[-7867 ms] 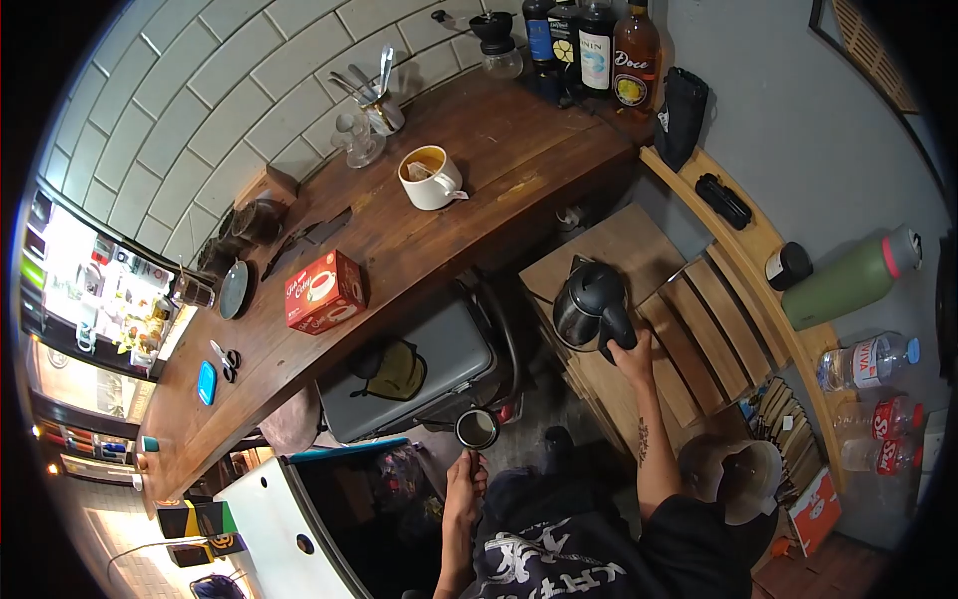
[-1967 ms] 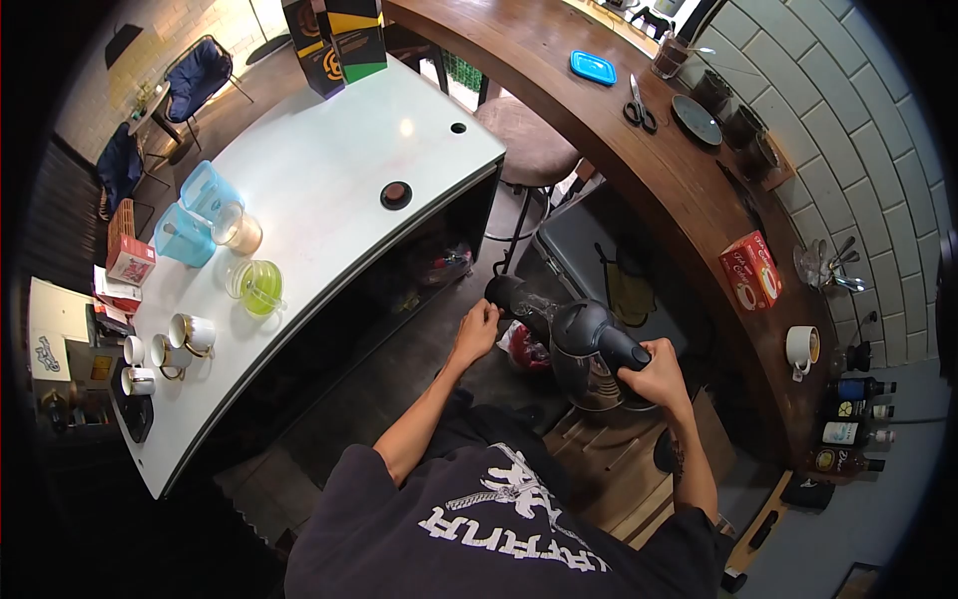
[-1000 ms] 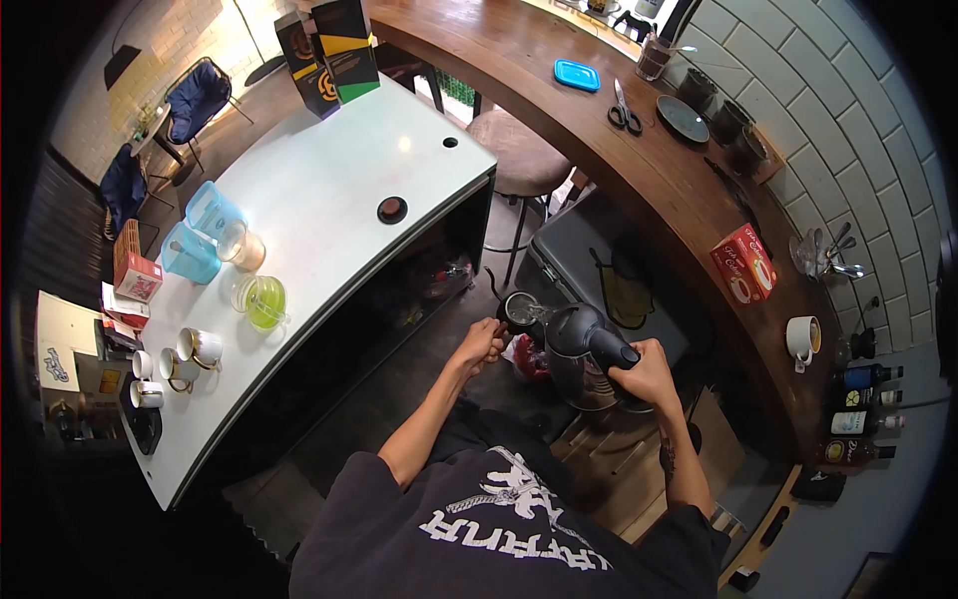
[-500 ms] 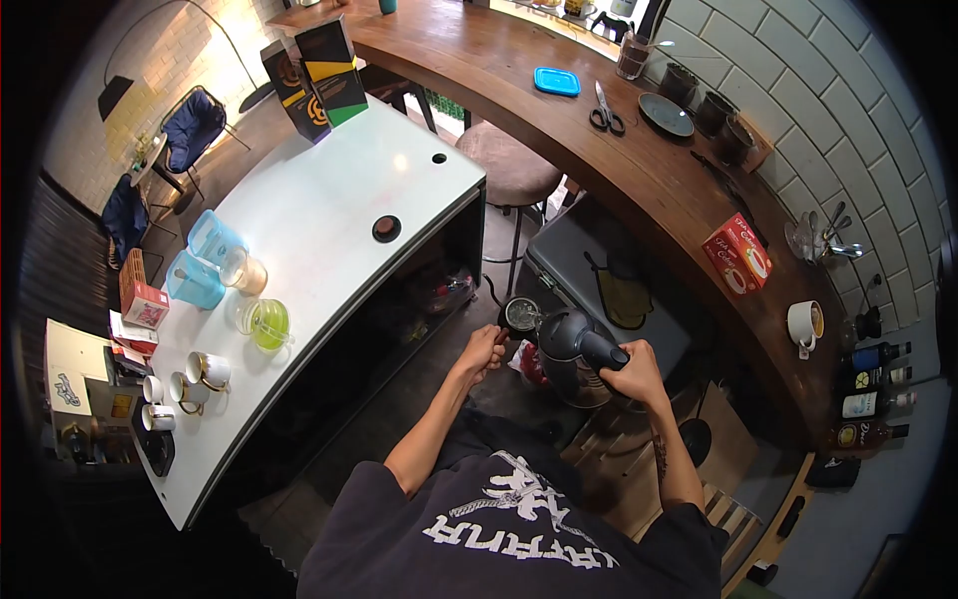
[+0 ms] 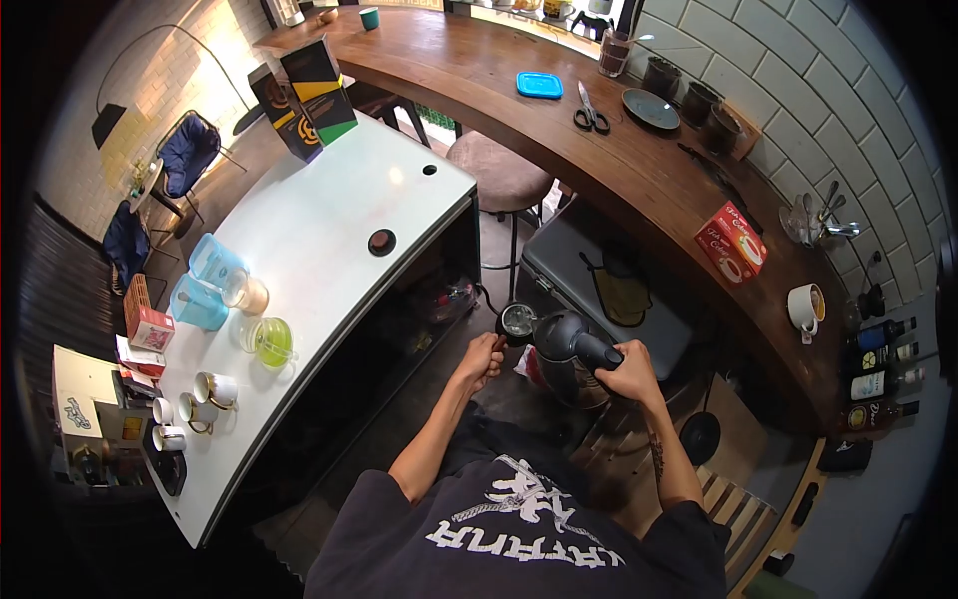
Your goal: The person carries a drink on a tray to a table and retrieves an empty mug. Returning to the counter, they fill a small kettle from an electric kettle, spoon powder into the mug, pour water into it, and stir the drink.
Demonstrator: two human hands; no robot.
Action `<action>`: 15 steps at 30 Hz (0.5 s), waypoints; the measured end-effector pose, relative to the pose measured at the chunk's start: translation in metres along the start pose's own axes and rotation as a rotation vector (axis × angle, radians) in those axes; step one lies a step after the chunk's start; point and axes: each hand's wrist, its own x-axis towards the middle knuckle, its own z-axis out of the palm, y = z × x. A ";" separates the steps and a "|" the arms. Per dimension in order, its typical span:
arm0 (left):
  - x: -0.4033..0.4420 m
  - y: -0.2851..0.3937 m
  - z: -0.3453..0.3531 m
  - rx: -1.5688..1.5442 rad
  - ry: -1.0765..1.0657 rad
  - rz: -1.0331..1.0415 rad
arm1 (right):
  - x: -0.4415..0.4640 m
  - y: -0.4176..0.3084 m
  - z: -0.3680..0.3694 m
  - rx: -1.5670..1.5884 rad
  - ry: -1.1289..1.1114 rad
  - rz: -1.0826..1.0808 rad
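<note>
My left hand (image 5: pixel 483 359) is closed around the handle of a small dark long-handled pot (image 5: pixel 516 337), held up over the gap between the counters. Clear liquid seems to show inside it. My right hand (image 5: pixel 631 375) grips the black handle of a kettle (image 5: pixel 572 387) with a see-through body. The kettle tilts toward the pot, its spout side right beside the pot's rim. Whether water is flowing I cannot tell.
On the white counter (image 5: pixel 329 230) to the left stand blue pitchers (image 5: pixel 205 299), a green-tinted glass jug (image 5: pixel 271 342) and several cups (image 5: pixel 215 389). The wooden bar (image 5: pixel 639 170) carries scissors (image 5: pixel 591 112), a red box (image 5: pixel 731 245) and a white cup (image 5: pixel 804 309). A grey chest (image 5: pixel 569 250) sits beneath.
The camera view has shifted slightly, so the counters sit differently in the picture. Both hands keep their grip, and the kettle stays tilted at the pot.
</note>
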 end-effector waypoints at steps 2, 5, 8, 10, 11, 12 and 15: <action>0.002 -0.001 -0.001 -0.003 -0.005 0.001 | 0.002 -0.003 -0.004 -0.011 -0.091 0.019; 0.001 0.000 0.001 -0.016 -0.012 -0.012 | 0.010 0.013 0.004 0.005 -0.135 0.028; 0.000 0.001 0.003 -0.015 0.004 -0.028 | 0.009 0.009 0.001 0.013 -0.153 0.040; 0.000 0.002 0.003 -0.015 -0.001 -0.030 | 0.006 0.011 0.003 0.016 -0.091 0.025; 0.000 0.002 0.004 -0.014 -0.001 -0.030 | 0.004 0.013 0.004 0.019 -0.029 0.011; 0.000 0.002 0.005 -0.011 -0.004 -0.027 | 0.004 0.014 0.004 0.020 -0.029 0.011; 0.000 0.004 0.007 -0.005 -0.002 -0.021 | 0.002 0.012 0.001 0.052 -0.031 0.017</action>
